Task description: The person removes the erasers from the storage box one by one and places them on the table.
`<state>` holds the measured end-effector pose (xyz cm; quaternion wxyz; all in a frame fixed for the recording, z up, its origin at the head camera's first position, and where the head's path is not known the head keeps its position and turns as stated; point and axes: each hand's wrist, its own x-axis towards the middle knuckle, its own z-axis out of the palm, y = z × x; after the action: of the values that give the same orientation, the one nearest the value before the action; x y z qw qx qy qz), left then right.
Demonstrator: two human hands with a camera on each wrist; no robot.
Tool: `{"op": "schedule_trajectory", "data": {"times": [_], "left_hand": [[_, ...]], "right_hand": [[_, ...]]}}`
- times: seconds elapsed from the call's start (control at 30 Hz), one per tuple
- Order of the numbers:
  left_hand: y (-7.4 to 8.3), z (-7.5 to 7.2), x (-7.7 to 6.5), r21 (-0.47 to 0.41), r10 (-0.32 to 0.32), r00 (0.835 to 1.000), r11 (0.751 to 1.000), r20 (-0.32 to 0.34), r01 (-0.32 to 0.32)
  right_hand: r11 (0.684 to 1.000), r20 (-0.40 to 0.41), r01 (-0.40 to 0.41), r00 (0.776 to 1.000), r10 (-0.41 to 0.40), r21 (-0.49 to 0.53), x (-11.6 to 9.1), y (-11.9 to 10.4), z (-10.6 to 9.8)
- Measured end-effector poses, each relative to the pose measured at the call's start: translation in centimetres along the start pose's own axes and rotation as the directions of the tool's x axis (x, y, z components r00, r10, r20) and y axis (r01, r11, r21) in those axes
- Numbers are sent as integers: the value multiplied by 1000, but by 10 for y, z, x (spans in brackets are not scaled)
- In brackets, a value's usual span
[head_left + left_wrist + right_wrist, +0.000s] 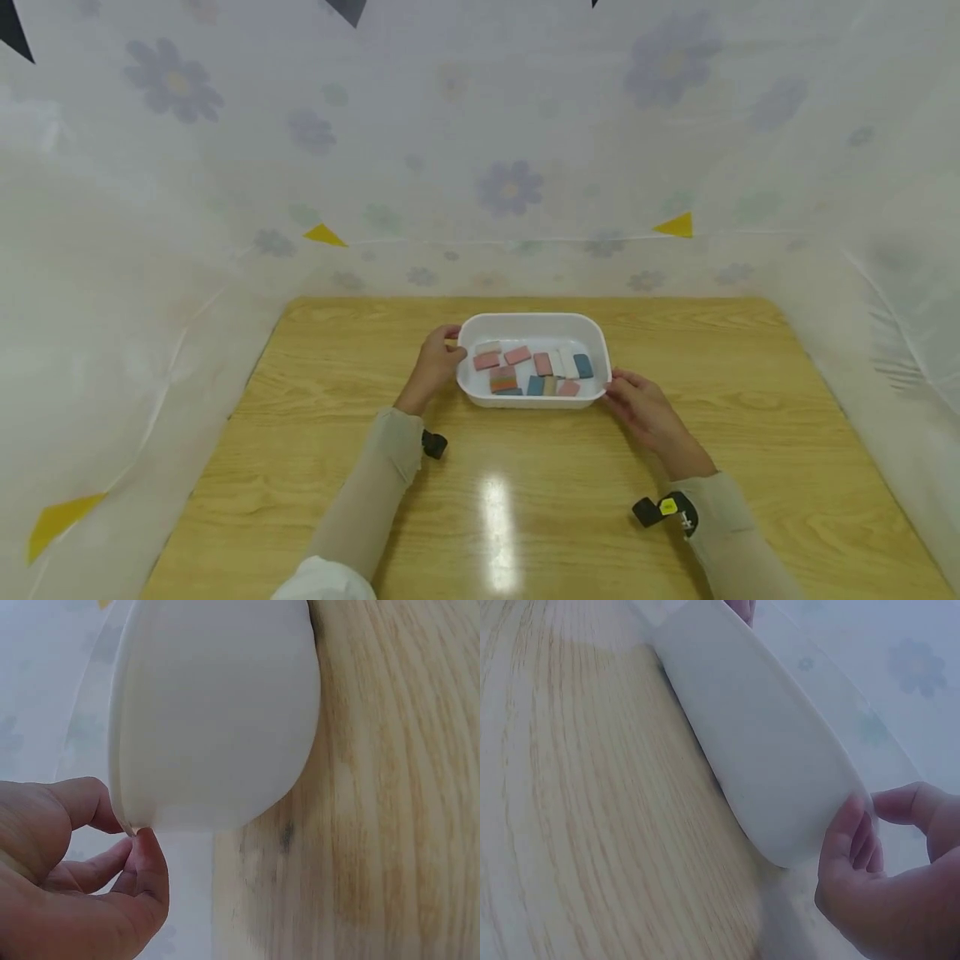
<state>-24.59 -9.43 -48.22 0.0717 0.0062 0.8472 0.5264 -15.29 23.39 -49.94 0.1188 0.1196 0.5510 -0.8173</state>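
A white plastic basin (534, 402) stands near the back of the wooden table, between both hands. Inside it lie several flat erasers or small blocks: pink ones (517, 356), blue ones (582, 366), white ones (562, 363) and a striped one (503, 380). My left hand (437, 364) pinches the rim at the basin's left end; in the left wrist view, thumb and fingers (152, 874) meet on the rim. At the right end my right hand (647, 414) pinches the rim too, its fingers (841, 836) under the edge in the right wrist view.
The wooden table (420, 517) spreads around the basin. Pale flowered sheeting (510, 125) hangs behind it and along both sides, with yellow triangles (677, 225) on it. Each wrist wears a small black camera (433, 444).
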Motion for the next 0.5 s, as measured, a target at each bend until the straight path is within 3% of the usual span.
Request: {"op": "schedule_trajectory", "data": {"times": [0.1,0.23,0.33,0.43,0.5], "left_hand": [[-1,0,2,31,22,1000,999,-14,-22],[-3,1,1,123,77,995,990,-67,-69],[-4,2,-1,239,133,984,966,-121,-101],[-6,4,-1,381,191,969,917,-156,-120],[-6,5,-1,472,224,960,873,-167,-122]], "right_hand": [[999,-28,1,1000,-2,-33,2,0,2],[986,-119,12,992,-33,-168,4,-1,6],[955,-198,68,972,-129,-290,4,-2,11],[889,-214,183,932,-293,-420,0,-9,20],[803,-162,276,896,-414,-528,-5,-16,30]]}}
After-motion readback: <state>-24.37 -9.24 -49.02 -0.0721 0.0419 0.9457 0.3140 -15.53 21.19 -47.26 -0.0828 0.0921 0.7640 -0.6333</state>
